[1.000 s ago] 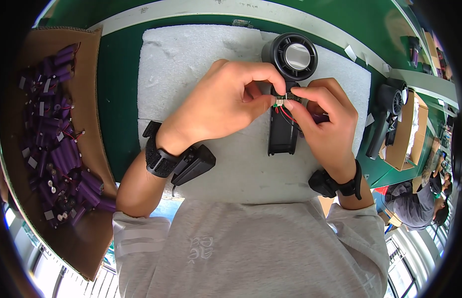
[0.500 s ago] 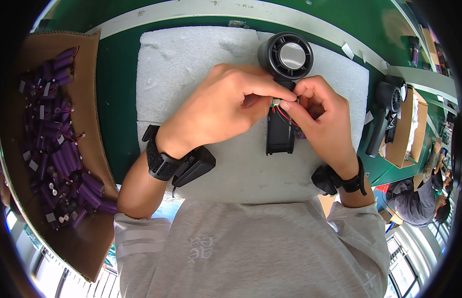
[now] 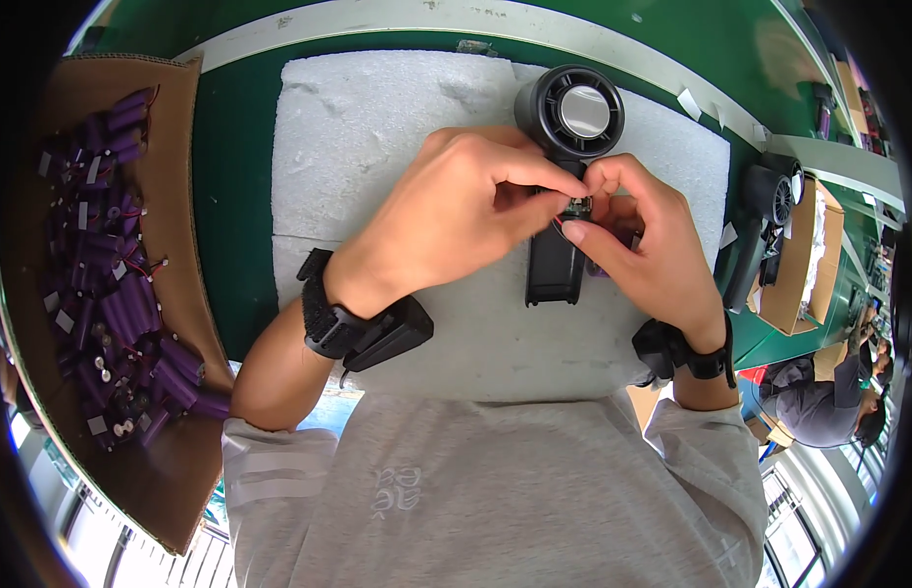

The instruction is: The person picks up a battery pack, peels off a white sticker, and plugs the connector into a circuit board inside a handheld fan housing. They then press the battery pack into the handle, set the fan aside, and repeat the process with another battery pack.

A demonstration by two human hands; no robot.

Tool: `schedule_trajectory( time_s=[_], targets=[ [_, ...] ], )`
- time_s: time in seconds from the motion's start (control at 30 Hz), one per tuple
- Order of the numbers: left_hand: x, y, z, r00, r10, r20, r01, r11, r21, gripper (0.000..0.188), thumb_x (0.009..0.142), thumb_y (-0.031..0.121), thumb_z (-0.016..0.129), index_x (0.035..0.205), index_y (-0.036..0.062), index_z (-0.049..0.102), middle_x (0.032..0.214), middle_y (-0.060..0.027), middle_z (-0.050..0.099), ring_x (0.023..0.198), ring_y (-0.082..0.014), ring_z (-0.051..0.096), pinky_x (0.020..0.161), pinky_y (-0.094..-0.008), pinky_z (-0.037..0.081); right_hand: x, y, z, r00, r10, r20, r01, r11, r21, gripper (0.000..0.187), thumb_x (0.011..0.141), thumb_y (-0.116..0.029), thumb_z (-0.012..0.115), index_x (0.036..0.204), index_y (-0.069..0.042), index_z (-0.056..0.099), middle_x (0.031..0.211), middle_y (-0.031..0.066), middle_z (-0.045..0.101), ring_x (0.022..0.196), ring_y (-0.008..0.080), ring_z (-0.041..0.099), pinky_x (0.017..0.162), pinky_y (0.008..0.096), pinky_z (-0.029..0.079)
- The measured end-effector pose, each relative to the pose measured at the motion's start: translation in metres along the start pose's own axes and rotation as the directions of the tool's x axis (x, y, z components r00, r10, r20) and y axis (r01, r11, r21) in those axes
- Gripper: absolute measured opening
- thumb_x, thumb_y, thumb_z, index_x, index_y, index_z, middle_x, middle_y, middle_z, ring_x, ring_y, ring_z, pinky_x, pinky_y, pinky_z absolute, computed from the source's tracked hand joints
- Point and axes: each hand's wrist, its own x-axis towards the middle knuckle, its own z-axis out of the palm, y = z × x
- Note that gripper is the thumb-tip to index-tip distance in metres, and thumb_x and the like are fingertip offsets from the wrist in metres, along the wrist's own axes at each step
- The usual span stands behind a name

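We see the left hand (image 3: 466, 201) pinching a small circuit board (image 3: 578, 206) over the handle (image 3: 554, 272) of a black fan (image 3: 556, 129) lying on a white foam slab (image 3: 377, 118). The right hand (image 3: 660, 235) curls narrowly beside the board; we cannot tell whether it grips. At left, purple battery cells (image 3: 129, 309) lie in a cardboard box (image 3: 173, 147).

Fan (image 3: 546, 120) is black with a silver disc (image 3: 583, 112), circuit board (image 3: 578, 207) dark, wire (image 3: 558, 225) red, foam sheet (image 3: 353, 127) white, table (image 3: 230, 196) green, bar (image 3: 407, 20) off-white, batteries (image 3: 127, 309) purple with white tags (image 3: 93, 169), box (image 3: 169, 206) brown, wrist straps (image 3: 328, 328) black, shirt (image 3: 534, 480) mottled light grey with pale chest motif (image 3: 398, 490), second fan (image 3: 766, 196) black too.
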Motion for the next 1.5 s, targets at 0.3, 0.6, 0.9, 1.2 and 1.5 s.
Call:
schedule_trajectory(
  time_s=[0.3,0.6,0.9,1.2,1.5],
  targets=[
    [0.006,-0.011,-0.006,0.993,0.03,-0.117,-0.028,0.999,0.017,0.021,0.081,0.0,0.069,0.1,0.0075,0.073,0.084,-0.0069,0.063,0.067,-0.0148,0.058,0.061,-0.0256,0.047,-0.002,-0.007,-0.012,0.993,-0.098,0.064,0.104,0.989,-0.1,0.05,0.065,0.004,0.075,0.11,-0.005,0.054,0.095,0.0044,0.053,0.08,0.0142,0.058,0.069,0.0271,0.047],
    [0.006,-0.013,-0.017,1.0,-0.016,-0.019,0.014,0.993,-0.117,0.037,0.081,-0.014,0.059,0.112,0.0037,0.067,0.103,-0.0053,0.056,0.081,-0.0098,0.056,0.066,-0.0227,0.048,0.002,0.003,-0.022,0.963,-0.263,-0.062,0.228,0.914,-0.337,0.041,0.065,0.001,0.075,0.103,-0.008,0.061,0.095,0.0073,0.057,0.081,0.0252,0.059,0.065,0.0331,0.048],
    [0.004,-0.006,-0.011,0.984,-0.167,-0.067,0.153,0.973,-0.174,0.035,0.078,-0.014,0.06,0.106,0.0051,0.07,0.103,-0.0042,0.057,0.079,-0.0059,0.056,0.065,-0.0186,0.047,-0.002,0.003,-0.026,0.921,-0.386,-0.046,0.312,0.805,-0.504,0.027,0.067,0.005,0.074,0.092,0.0,0.065,0.097,0.0089,0.064,0.081,0.0245,0.062,0.067,0.0306,0.051],
    [0.006,-0.007,-0.002,0.97,-0.15,-0.192,0.13,0.985,-0.113,0.032,0.076,-0.012,0.062,0.101,0.0068,0.072,0.109,-0.0057,0.059,0.077,-0.0043,0.058,0.063,-0.0169,0.047,-0.004,0.003,-0.022,0.924,-0.374,-0.084,0.26,0.773,-0.579,0.016,0.071,0.001,0.074,0.085,0.002,0.068,0.096,0.0102,0.069,0.08,0.0253,0.067,0.067,0.0319,0.054],
    [0.003,-0.002,-0.002,0.966,-0.145,-0.213,0.122,0.985,-0.119,0.035,0.074,-0.013,0.061,0.1,0.0077,0.071,0.106,-0.0058,0.06,0.074,-0.0048,0.058,0.062,-0.0182,0.047,-0.007,-0.01,-0.015,0.916,-0.391,-0.096,0.249,0.738,-0.627,0.014,0.069,0.001,0.074,0.082,0.001,0.067,0.096,0.0121,0.07,0.077,0.0254,0.067,0.067,0.0322,0.055]
  ],
)
